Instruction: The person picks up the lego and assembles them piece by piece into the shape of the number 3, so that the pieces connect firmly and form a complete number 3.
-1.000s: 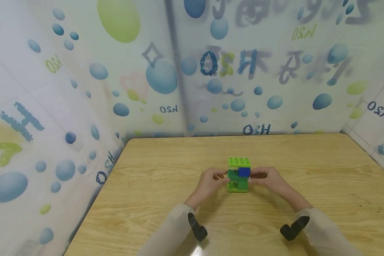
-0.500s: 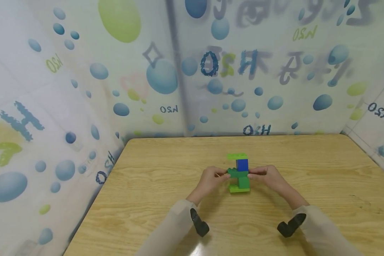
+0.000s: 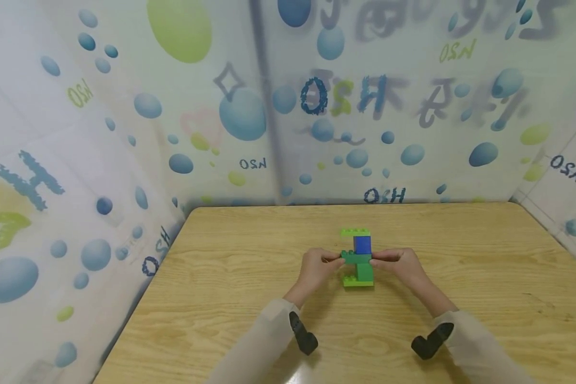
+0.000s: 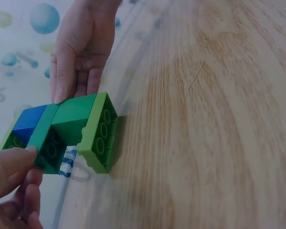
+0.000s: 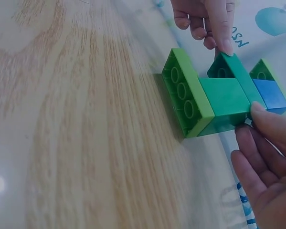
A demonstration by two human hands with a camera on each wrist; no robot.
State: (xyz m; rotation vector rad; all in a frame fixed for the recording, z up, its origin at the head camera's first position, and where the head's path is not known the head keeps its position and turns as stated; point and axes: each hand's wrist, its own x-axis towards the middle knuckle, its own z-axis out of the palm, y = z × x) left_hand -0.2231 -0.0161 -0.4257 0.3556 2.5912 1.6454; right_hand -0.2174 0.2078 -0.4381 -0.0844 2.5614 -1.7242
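A stack of toy building bricks stands between my hands in the head view. A lime plate [image 3: 358,284] forms its base, with a green block [image 3: 365,272] on its right part. Above comes a long darker green brick [image 3: 357,258], then a blue block [image 3: 362,245] and another lime plate [image 3: 355,232] on top. The left ends stick out with gaps between them. My left hand [image 3: 314,269] pinches the left end of the darker green brick between thumb and finger. At its right end, my right hand [image 3: 404,269] pinches the same brick. In the wrist views, hollow tubes show under the base plate [image 5: 188,95].
The stack is over a wooden table [image 3: 240,256]. A pale curtain [image 3: 288,170] printed with bubbles and mirrored letters hangs behind it and along the left. Black camera mounts [image 3: 303,333] sit at both sleeve cuffs.
The stack has tipped from showing its studded tops to showing its front side, mostly in the first half second. Both hands kept hold and shifted only slightly.
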